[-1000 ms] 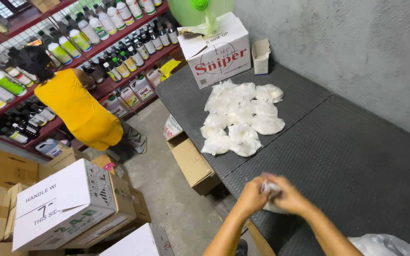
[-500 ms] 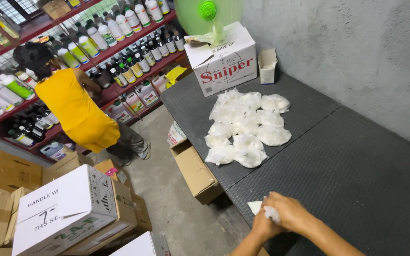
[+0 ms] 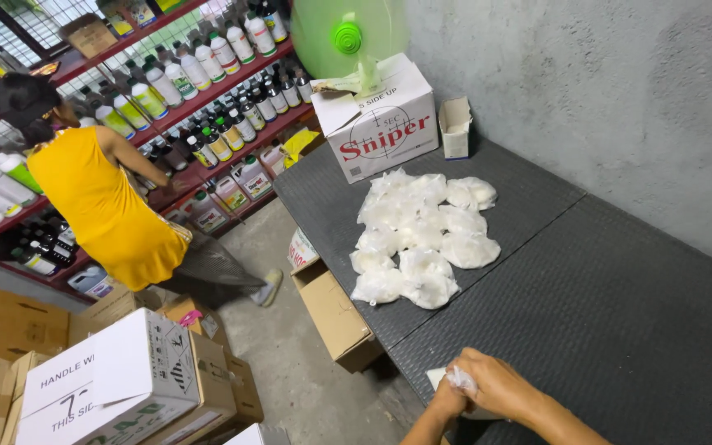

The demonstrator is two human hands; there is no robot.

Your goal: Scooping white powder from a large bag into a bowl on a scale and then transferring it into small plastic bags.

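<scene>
Plastic bag (image 3: 460, 379), small, clear and crumpled, sits pinched between both hands at the near edge of the dark textured table (image 3: 620, 313), its twisted top showing just above the knuckles. The right hand (image 3: 500, 386) curls over it with fingers pressed together around the plastic, while the left hand (image 3: 448, 402) closes against it from below at the table's rim; a white scrap peeks out beneath them. Farther up the table, well apart from the hands, a pile of filled white bags (image 3: 422, 239) lies near the left edge, with bare dark surface stretching between it and the hands and across to the grey wall on the right. At the far end stand a white carton (image 3: 381, 124), a small open box (image 3: 455, 128) and a green fan (image 3: 348, 37). On the floor to the left, brown cartons (image 3: 335, 317) crowd the table's edge, and a person in a yellow top (image 3: 105, 206) bends toward shelves of bottles (image 3: 166, 82).
</scene>
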